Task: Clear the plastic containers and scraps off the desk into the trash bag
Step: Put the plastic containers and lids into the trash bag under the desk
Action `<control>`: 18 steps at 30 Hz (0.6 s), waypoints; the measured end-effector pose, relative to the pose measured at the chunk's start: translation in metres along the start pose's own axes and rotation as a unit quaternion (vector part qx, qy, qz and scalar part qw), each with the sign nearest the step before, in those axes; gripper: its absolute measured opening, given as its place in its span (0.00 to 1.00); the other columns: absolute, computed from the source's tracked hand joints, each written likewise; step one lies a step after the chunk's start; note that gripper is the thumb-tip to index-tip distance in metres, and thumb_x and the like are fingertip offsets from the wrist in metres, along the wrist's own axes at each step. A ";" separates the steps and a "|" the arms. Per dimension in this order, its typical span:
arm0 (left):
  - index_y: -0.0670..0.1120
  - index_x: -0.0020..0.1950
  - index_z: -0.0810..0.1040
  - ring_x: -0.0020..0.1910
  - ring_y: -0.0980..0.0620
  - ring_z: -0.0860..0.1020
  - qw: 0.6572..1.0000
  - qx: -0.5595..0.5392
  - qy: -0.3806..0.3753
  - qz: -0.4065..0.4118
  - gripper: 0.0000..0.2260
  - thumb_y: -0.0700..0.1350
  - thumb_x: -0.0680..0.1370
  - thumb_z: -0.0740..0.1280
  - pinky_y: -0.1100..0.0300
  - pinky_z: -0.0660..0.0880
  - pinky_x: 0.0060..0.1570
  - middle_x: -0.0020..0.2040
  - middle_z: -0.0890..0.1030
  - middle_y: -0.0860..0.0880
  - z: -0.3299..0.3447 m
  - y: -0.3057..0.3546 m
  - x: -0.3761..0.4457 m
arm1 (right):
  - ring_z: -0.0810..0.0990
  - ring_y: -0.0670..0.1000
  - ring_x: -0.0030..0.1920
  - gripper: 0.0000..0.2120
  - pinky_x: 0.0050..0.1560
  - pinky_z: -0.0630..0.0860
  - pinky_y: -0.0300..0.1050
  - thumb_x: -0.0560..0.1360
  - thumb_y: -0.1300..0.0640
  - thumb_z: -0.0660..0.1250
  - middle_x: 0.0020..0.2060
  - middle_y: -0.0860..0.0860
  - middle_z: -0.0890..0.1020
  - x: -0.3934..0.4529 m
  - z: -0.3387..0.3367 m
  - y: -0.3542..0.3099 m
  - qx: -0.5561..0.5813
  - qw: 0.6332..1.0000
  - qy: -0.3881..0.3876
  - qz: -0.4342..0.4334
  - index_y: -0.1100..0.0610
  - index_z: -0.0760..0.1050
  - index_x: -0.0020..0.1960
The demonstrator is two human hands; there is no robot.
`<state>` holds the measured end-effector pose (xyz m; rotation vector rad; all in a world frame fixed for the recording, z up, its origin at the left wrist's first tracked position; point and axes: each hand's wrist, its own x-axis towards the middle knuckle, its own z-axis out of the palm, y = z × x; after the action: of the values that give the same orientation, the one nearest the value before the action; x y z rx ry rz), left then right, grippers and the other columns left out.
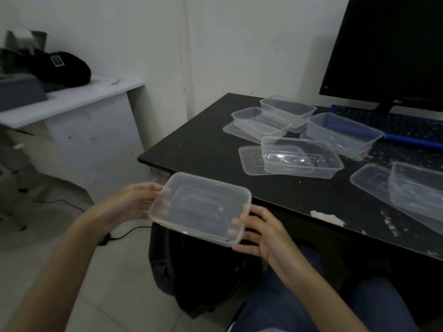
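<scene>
Here both hands, left hand (pixel 134 202) and right hand (pixel 261 233), grip a lidded container (pixel 200 208) past the desk (pixel 203 149) edge, above the trash bag (pixel 199 267)

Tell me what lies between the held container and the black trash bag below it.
Nothing: in the head view the lidded container, gripped by the left hand and right hand, hangs directly over the trash bag.

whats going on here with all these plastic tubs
A person is clearing a black desk. Both hands hold one lidded plastic container off the desk's near corner, above a black trash bag on the floor: the left hand grips its left end, the right hand its right end. Several more open containers and loose lids are left on the desk, beside a blue keyboard and a monitor.
</scene>
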<state>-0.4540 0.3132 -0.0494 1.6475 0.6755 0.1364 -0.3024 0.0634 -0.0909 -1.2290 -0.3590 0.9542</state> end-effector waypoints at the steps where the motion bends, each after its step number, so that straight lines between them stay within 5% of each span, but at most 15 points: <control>1: 0.44 0.53 0.80 0.45 0.46 0.83 1.000 0.007 0.010 -0.017 0.10 0.44 0.74 0.65 0.57 0.80 0.44 0.47 0.84 0.43 0.001 -0.009 0.005 | 0.84 0.56 0.44 0.18 0.41 0.81 0.52 0.74 0.61 0.68 0.48 0.57 0.85 0.004 -0.001 0.009 -0.004 1.000 0.004 0.008 0.54 0.72 0.63; 6: 0.41 0.54 0.78 0.45 0.45 0.79 0.981 0.006 0.158 -0.108 0.08 0.39 0.78 0.62 0.52 0.75 0.50 0.50 0.80 0.41 0.029 -0.066 0.047 | 0.84 0.53 0.48 0.21 0.43 0.82 0.50 0.75 0.59 0.68 0.51 0.56 0.83 0.022 -0.012 0.042 -0.078 0.996 0.039 0.024 0.48 0.70 0.65; 9: 0.38 0.60 0.74 0.53 0.41 0.77 0.959 0.071 0.240 -0.131 0.14 0.40 0.75 0.66 0.52 0.72 0.53 0.55 0.79 0.38 0.046 -0.101 0.068 | 0.83 0.52 0.50 0.22 0.45 0.82 0.49 0.75 0.58 0.68 0.52 0.55 0.81 0.035 -0.020 0.059 -0.118 0.990 0.069 0.025 0.47 0.68 0.67; 14: 0.37 0.65 0.69 0.61 0.41 0.75 0.958 0.146 0.197 -0.146 0.28 0.44 0.69 0.74 0.54 0.73 0.57 0.63 0.75 0.39 0.060 -0.135 0.077 | 0.81 0.47 0.50 0.26 0.46 0.81 0.47 0.75 0.58 0.68 0.51 0.48 0.79 0.057 -0.024 0.080 -0.188 0.976 0.114 0.003 0.45 0.65 0.69; 17: 0.41 0.41 0.73 0.54 0.41 0.77 0.945 0.214 0.185 -0.165 0.06 0.42 0.74 0.69 0.57 0.71 0.47 0.55 0.79 0.36 0.063 -0.141 0.074 | 0.80 0.47 0.50 0.28 0.53 0.80 0.53 0.75 0.55 0.68 0.50 0.45 0.79 0.072 -0.023 0.088 -0.257 0.957 0.130 -0.017 0.45 0.63 0.71; 18: 0.41 0.37 0.70 0.53 0.40 0.77 0.942 0.216 0.200 -0.160 0.09 0.40 0.74 0.66 0.55 0.71 0.46 0.53 0.79 0.34 0.063 -0.145 0.076 | 0.80 0.46 0.50 0.28 0.53 0.79 0.52 0.75 0.54 0.69 0.50 0.45 0.79 0.076 -0.022 0.091 -0.275 0.953 0.128 -0.023 0.45 0.63 0.72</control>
<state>-0.4138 0.3024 -0.2196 1.9183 1.3504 0.0917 -0.2813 0.1112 -0.1996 -1.8239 -0.4608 0.6574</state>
